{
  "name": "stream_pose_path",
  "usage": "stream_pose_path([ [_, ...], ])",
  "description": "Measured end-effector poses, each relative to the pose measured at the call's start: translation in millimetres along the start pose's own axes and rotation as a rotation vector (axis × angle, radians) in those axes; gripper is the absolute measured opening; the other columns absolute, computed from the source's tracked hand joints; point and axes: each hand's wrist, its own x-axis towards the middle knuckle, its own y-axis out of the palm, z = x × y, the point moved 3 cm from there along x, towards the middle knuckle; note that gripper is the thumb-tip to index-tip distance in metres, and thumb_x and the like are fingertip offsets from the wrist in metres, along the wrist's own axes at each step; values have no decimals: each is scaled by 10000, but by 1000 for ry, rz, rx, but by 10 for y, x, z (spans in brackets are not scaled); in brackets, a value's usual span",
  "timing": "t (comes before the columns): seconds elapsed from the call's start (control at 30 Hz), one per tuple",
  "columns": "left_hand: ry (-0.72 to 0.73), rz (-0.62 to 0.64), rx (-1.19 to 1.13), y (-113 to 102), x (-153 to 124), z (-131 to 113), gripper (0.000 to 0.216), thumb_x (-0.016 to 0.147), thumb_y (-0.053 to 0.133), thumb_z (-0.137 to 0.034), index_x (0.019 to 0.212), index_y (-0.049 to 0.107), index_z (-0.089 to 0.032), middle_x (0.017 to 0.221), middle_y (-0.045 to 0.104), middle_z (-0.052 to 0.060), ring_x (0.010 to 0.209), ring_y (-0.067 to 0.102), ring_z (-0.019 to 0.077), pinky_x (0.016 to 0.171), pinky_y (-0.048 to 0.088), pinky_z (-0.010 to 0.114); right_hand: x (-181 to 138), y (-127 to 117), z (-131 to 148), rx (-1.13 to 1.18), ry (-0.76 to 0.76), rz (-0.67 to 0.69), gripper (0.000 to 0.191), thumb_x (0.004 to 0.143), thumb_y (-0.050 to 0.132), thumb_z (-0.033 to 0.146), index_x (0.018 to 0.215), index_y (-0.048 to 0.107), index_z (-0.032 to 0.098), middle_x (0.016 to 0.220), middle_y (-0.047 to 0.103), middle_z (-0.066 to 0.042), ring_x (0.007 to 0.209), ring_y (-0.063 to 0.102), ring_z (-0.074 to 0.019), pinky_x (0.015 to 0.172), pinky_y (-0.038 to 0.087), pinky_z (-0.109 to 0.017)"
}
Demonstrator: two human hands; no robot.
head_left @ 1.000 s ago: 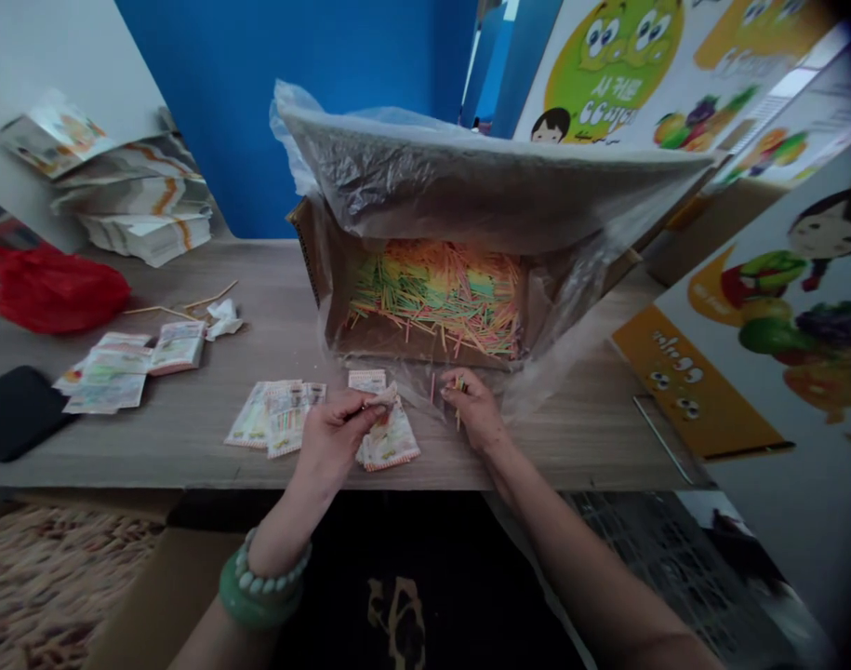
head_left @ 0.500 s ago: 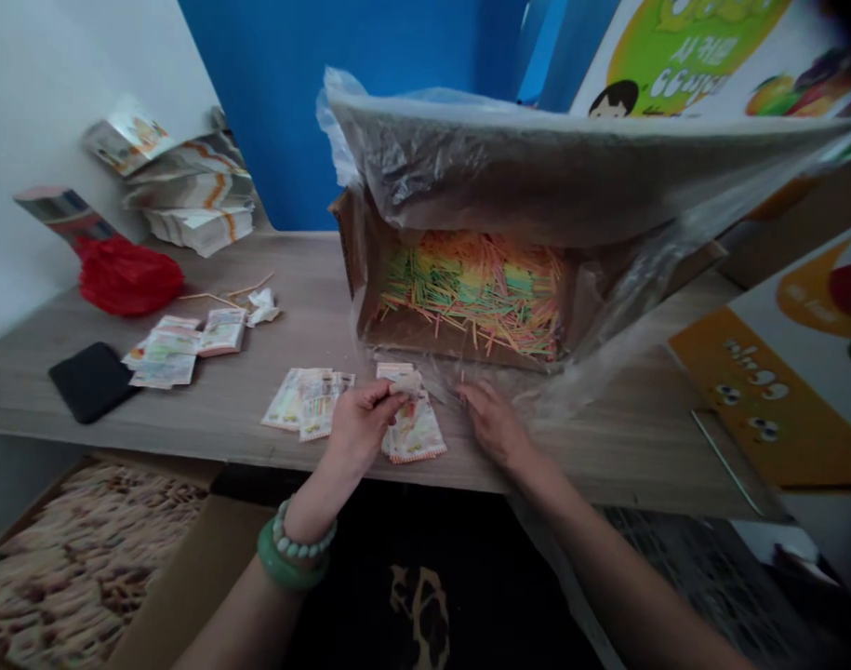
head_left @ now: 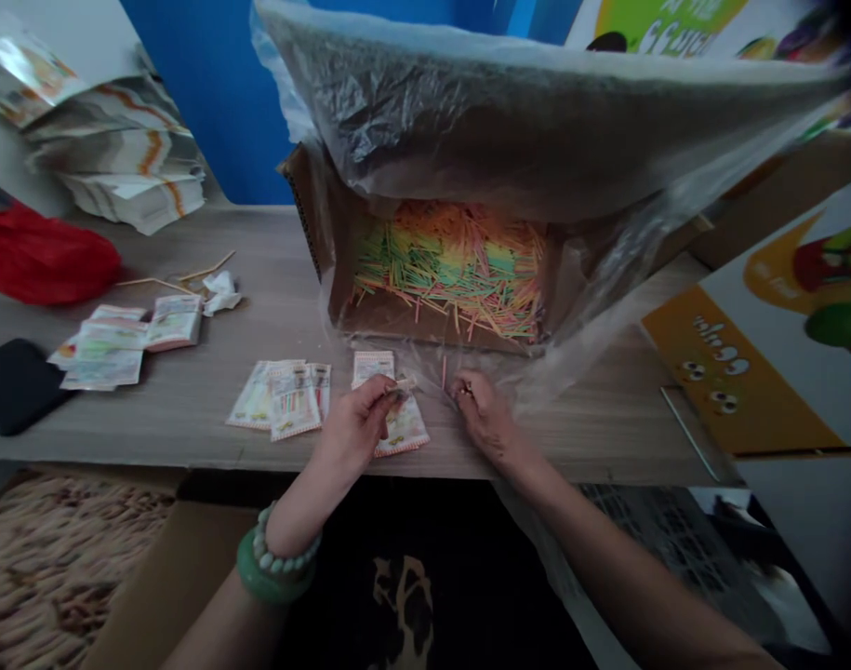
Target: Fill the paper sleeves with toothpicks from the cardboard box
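Note:
My left hand [head_left: 355, 426], with green bracelets at its wrist, pinches the top edge of a small printed plastic packet [head_left: 405, 430]. More packets [head_left: 373, 361] lie beneath and behind it on the table. My right hand [head_left: 493, 421] is curled just to the right of the packet, and a thin pink stick [head_left: 444, 372] stands up at its fingertips. Whether more sticks are inside its fingers is hidden. Behind both hands, an open cardboard box [head_left: 425, 328] lined with clear plastic film [head_left: 537, 140] holds many thin pastel sticks [head_left: 453, 270].
Several printed packets [head_left: 292, 402] lie left of my left hand. Farther left are packet stacks [head_left: 175, 321], crumpled tissue [head_left: 221, 293], a black phone-like slab [head_left: 17, 386] and a red bag [head_left: 45, 256]. A printed carton [head_left: 752, 372] stands at right. Below left, a box holds pale pieces [head_left: 55, 568].
The view has shifted, so the table things appear farther left and the box higher. My right hand's fingers have curled in more. My left hand still pinches the packet.

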Motion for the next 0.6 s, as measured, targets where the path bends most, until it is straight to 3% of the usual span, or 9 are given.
stream_pose_path([
  [0.1,-2,-2,-17,15,-6,39,174,899,524,-312,824,634,-200,507,522,-49,462,489,100,466,363,206,-22,-11,-18,27,48,19,155,910,461,302,895,604,243,846,648,-38,818,603,-210,783,468,-355],
  [0.3,-152,-54,-68,-26,9,86,179,838,604,-311,703,624,-194,473,551,-42,391,462,87,403,352,198,100,-79,16,158,172,18,153,913,492,330,854,596,235,845,702,-29,831,639,-201,813,474,-367],
  [0.47,-110,-68,-44,-17,18,-12,201,801,633,-289,634,586,-189,467,542,-38,405,466,82,405,346,190,301,-181,619,645,130,-126,134,934,549,378,996,523,262,808,720,11,903,705,-206,913,503,-425],
  [0.6,-17,-29,-40,30,6,-147,192,814,627,-304,664,610,-186,488,541,-34,436,466,86,418,336,194,450,-15,1087,859,92,-32,183,941,541,443,924,487,269,798,719,12,947,717,-213,911,528,-435],
])
